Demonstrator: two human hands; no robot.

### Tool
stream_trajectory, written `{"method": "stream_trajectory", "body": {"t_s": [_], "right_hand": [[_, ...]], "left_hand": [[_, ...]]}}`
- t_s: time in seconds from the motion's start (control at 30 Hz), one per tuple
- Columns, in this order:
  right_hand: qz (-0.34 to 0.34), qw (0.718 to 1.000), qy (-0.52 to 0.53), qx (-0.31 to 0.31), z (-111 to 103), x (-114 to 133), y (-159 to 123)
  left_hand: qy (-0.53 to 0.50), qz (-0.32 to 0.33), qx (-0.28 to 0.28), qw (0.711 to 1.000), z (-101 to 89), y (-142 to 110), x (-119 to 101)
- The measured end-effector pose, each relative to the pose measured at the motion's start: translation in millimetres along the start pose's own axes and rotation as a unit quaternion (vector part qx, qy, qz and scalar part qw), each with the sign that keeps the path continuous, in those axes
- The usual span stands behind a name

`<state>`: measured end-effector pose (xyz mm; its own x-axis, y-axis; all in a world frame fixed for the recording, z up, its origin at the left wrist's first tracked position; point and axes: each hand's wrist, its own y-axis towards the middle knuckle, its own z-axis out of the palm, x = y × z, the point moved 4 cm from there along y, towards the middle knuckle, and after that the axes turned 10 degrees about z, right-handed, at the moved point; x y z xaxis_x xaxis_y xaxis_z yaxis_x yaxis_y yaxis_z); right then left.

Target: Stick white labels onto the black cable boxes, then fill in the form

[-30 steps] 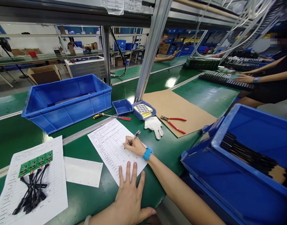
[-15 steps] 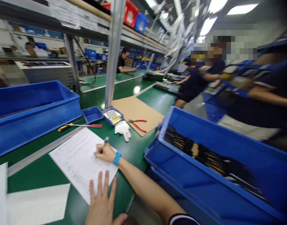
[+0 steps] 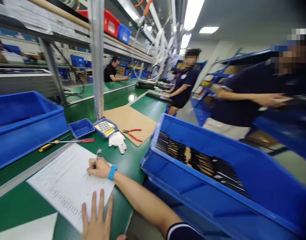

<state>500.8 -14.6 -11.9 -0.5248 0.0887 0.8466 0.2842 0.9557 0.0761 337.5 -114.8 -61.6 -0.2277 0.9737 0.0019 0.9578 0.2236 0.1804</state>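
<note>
A printed sheet of paper point(image 3: 65, 176) with rows of marks lies on the green worktop. My right hand point(image 3: 99, 167), with a blue band at the wrist, is closed around a pen point(image 3: 95, 160) over the sheet's right side. The pen tip is hidden by the fingers. Flat on the sheet's lower right part rests my left hand point(image 3: 98, 216), fingers spread, holding nothing. Beyond the sheet lie a white glove point(image 3: 118, 141), red-handled pliers point(image 3: 133, 133) on brown cardboard point(image 3: 145, 123), and two screwdrivers, one yellow and black point(image 3: 48, 146), one red-handled point(image 3: 86, 140).
A large blue bin point(image 3: 205, 196) holding dark flat parts point(image 3: 192, 155) stands on my right. Another long blue bin point(image 3: 30, 125) is at the left. Two small blue trays stand by the metal post point(image 3: 96, 66), one with labels point(image 3: 104, 127). Several people work beyond.
The view has swung to the right, so the bench contents sit further left. My right hand still grips the pen, and my left stays spread on the sheet.
</note>
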Motion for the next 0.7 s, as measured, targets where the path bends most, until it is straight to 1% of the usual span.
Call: {"method": "stream_trajectory", "body": {"t_s": [0.07,0.13,0.2,0.27,0.33,0.5,0.63,0.7], "right_hand": [[0.012,1.0,0.026,-0.008,6,-5,0],[0.008,0.999,0.052,-0.006,10,-8,-2],[-0.003,0.997,0.072,0.001,11,-8,-5],[-0.008,0.997,0.081,0.005,10,-7,-9],[-0.006,0.997,0.082,0.005,9,-5,-13],[-0.003,0.998,0.068,0.006,9,-3,-15],[-0.007,0.998,0.061,0.002,10,-4,-15],[-0.013,0.998,0.062,0.005,11,-4,-15]], "left_hand": [[-0.047,0.01,0.036,0.998,-5.7,-2,-2],[-0.089,0.003,0.077,0.993,-10.8,-4,-3],[-0.118,-0.008,0.105,0.987,-15.0,-5,-6],[-0.132,-0.011,0.106,0.985,-18.4,-6,-9],[-0.14,-0.005,0.091,0.986,-20.1,-7,-11],[-0.139,-0.002,0.064,0.988,-18.4,-11,-10],[-0.133,0.003,0.065,0.989,-18.6,-11,-11],[-0.129,0.001,0.078,0.989,-20.0,-10,-11]]}}
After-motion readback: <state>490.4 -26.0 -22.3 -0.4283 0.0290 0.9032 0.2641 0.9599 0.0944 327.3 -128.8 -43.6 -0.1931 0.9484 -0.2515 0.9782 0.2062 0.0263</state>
